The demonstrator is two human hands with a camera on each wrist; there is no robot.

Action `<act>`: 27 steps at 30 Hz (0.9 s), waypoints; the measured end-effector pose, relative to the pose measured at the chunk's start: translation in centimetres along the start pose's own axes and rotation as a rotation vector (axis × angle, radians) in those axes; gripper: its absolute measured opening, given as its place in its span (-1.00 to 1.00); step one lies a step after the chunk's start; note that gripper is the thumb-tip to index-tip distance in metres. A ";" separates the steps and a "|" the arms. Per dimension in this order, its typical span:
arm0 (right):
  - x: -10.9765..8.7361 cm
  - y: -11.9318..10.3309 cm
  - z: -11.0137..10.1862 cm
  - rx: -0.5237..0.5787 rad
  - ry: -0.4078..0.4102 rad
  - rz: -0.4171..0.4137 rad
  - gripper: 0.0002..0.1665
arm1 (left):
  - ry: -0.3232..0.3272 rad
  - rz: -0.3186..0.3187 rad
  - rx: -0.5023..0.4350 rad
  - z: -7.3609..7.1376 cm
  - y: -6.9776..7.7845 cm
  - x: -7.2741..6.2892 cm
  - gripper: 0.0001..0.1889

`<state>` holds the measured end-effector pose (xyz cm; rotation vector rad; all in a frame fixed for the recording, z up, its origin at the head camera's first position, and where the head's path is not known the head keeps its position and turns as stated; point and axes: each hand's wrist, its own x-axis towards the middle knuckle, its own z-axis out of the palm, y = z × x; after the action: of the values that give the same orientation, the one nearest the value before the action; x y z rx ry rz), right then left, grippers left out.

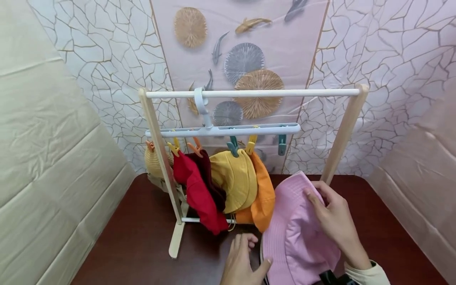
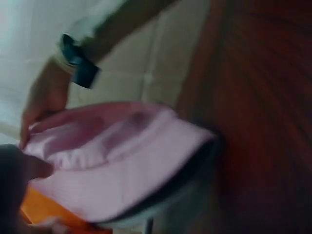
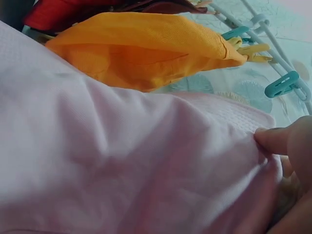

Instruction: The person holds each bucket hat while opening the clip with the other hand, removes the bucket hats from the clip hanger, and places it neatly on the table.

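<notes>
A pink bucket hat [image 1: 295,233] hangs tilted at the right of the rack, its crown creased. My right hand [image 1: 336,221] pinches its upper edge between thumb and fingers, also seen as the right hand [image 3: 292,156] in the right wrist view. Beside the hat's lower left edge is my left hand [image 1: 244,261], fingers loosely bent and thumb apart, close to the brim; whether the thumb touches it I cannot tell. In the blurred left wrist view the pink hat [image 2: 117,161] shows a dark underside. A green clip [image 1: 282,145] with nothing in it hangs above the hat.
A pale blue clip hanger [image 1: 249,129] hangs from the rack's white rod [image 1: 303,93]. Its clips hold a straw hat [image 1: 154,160], a red cap [image 1: 199,194], a maroon hat [image 1: 208,178], a yellow bucket hat [image 1: 231,180] and an orange hat [image 1: 263,194].
</notes>
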<state>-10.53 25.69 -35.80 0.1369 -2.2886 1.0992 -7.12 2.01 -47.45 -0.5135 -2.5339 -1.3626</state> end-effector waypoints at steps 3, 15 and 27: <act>-0.2 -0.2 0.0 0.001 -0.011 0.030 -0.84 | -0.149 -0.065 0.148 0.2 -1.0 -0.8 -0.15; -0.6 0.3 -0.4 -0.012 0.096 0.179 -0.76 | -0.400 -0.306 -0.113 1.8 -1.0 -1.6 0.11; 0.9 4.2 1.4 -0.254 -0.341 -0.057 -0.61 | -0.299 -0.168 -0.017 1.9 -0.9 -1.5 0.19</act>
<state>-13.27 27.51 -38.84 0.3062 -2.6862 0.7948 -6.20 2.82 -49.70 -0.5554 -2.8645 -1.4611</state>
